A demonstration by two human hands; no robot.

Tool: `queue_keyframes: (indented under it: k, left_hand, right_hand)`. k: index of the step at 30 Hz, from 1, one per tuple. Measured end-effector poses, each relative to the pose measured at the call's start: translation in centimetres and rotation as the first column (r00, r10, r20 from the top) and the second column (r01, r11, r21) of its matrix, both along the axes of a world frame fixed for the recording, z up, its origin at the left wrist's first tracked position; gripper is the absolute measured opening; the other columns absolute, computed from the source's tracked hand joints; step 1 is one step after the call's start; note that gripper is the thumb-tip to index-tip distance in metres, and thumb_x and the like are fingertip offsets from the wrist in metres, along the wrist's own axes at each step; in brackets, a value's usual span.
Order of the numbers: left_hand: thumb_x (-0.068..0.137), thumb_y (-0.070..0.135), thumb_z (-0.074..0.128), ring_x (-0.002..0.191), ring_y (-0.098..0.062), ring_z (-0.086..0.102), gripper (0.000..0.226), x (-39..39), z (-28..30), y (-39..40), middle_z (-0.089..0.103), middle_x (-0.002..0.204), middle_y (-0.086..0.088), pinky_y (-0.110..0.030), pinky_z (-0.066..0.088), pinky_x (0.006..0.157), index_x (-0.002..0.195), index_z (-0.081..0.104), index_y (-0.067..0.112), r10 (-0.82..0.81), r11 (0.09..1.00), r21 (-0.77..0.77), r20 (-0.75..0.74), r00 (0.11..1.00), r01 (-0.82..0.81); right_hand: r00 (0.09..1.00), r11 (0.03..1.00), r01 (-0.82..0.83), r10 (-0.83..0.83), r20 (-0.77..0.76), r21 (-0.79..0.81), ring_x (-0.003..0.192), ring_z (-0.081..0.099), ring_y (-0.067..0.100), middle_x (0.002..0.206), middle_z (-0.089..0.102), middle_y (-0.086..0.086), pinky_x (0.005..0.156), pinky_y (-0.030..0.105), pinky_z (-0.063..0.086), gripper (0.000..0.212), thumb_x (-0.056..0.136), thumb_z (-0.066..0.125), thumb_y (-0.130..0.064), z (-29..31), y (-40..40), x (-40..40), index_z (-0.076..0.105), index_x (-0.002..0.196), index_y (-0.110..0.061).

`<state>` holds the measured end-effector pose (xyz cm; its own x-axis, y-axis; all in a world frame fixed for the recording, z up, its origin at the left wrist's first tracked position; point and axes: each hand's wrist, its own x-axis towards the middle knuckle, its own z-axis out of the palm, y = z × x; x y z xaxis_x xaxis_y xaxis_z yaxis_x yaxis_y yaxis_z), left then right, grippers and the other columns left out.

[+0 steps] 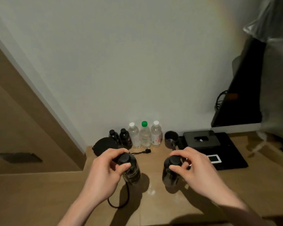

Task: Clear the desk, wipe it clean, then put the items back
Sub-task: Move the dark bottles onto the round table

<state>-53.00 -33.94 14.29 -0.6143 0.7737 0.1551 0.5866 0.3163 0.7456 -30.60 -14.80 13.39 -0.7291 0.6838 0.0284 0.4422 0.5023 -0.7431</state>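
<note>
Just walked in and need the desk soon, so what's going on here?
A person is handling two dark bottles at once: the left hand grips one dark bottle by its cap, the right hand grips another. Along the wall stand three clear bottles, two small dark ones, a mug and a black box. The desk isn't cleared.

5 bottles (140, 136) stand behind, mug (171, 138) to their right.
</note>
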Motion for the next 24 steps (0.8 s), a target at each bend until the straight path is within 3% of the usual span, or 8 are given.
queue_keyframes:
  k: [8, 14, 18, 24]
  left_hand:
    - [0.087, 0.026, 0.080, 0.094, -0.003, 0.062, 0.040, 6.8, -2.4, -1.8, 0.062, 0.112, 0.023, -0.019, 0.050, 0.076, 0.124, 0.068, 0.035, -0.200, 0.979, -0.047, 0.016, 0.980, 0.200]
    - [0.090, 0.032, 0.076, 0.097, 0.007, 0.058, 0.040, 14.0, -1.8, -1.6, 0.058, 0.113, 0.028, -0.017, 0.049, 0.073, 0.124, 0.061, 0.045, -0.346, 0.933, -0.097, 0.015, 0.938, 0.346]
    - [0.091, 0.033, 0.076, 0.097, 0.009, 0.058, 0.040, 19.8, -1.8, -0.4, 0.058, 0.116, 0.027, -0.017, 0.049, 0.074, 0.125, 0.060, 0.046, -0.413, 0.905, -0.108, -0.003, 0.911, 0.410]
    - [0.089, 0.032, 0.078, 0.088, 0.001, 0.064, 0.040, 31.0, -2.3, 2.6, 0.058, 0.117, 0.028, -0.028, 0.058, 0.080, 0.125, 0.064, 0.045, -0.491, 0.868, -0.090, -0.001, 0.871, 0.489]
  right_hand:
    - [0.978, 0.979, 0.202, -0.200, 0.065, -0.014, 0.073, 0.068, 0.005, 0.100, 0.065, -0.018, 0.072, 0.020, 0.058, 0.033, 0.081, 0.085, -0.040, -0.6, -6.3, 9.5, 0.071, 0.110, -0.045]
    - [0.952, 0.956, 0.292, -0.293, 0.084, 0.018, 0.074, 0.066, 0.002, 0.095, 0.062, -0.018, 0.072, 0.020, 0.055, 0.036, 0.086, 0.080, -0.040, -0.4, -8.6, 17.1, 0.071, 0.121, -0.039]
    - [0.933, 0.935, 0.353, -0.353, 0.075, 0.010, 0.074, 0.064, -0.002, 0.095, 0.061, -0.018, 0.064, 0.014, 0.049, 0.035, 0.086, 0.081, -0.039, -0.4, -9.5, 22.9, 0.071, 0.119, -0.040]
    - [0.895, 0.897, 0.441, -0.441, 0.060, 0.020, 0.075, 0.065, -0.001, 0.097, 0.062, -0.019, 0.068, 0.019, 0.055, 0.032, 0.086, 0.080, -0.041, -0.3, -9.7, 35.2, 0.072, 0.117, -0.040]
